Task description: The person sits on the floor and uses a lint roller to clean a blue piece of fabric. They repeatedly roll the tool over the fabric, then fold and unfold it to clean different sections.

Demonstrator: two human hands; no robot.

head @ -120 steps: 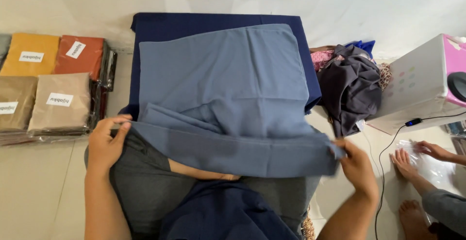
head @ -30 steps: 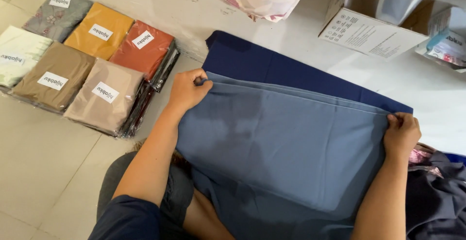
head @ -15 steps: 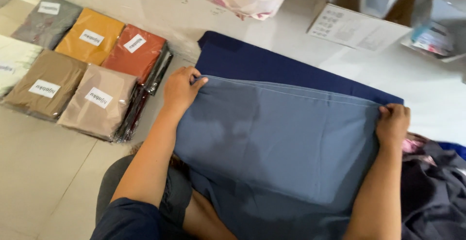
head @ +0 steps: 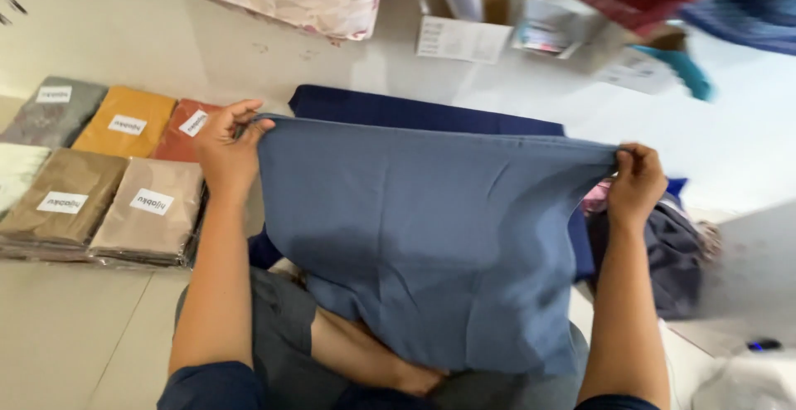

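Hanging between left hand (head: pixel 225 149) and right hand (head: pixel 637 184): blue cloth (head: pixel 423 228).

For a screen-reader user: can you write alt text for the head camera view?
A seated person's left hand and right hand pinch the top corners of a grey-blue cloth, holding it spread above a dark navy cloth on the floor. Wrapped, labelled folded fabrics lie in rows to the left.

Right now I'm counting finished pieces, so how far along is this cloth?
Done: bagged, labelled folded cloths lie stacked at left. In hand: left hand and right hand hold the slate-blue cloth up by its top corners, over a navy cloth. Left: it's unfolded, unbagged.
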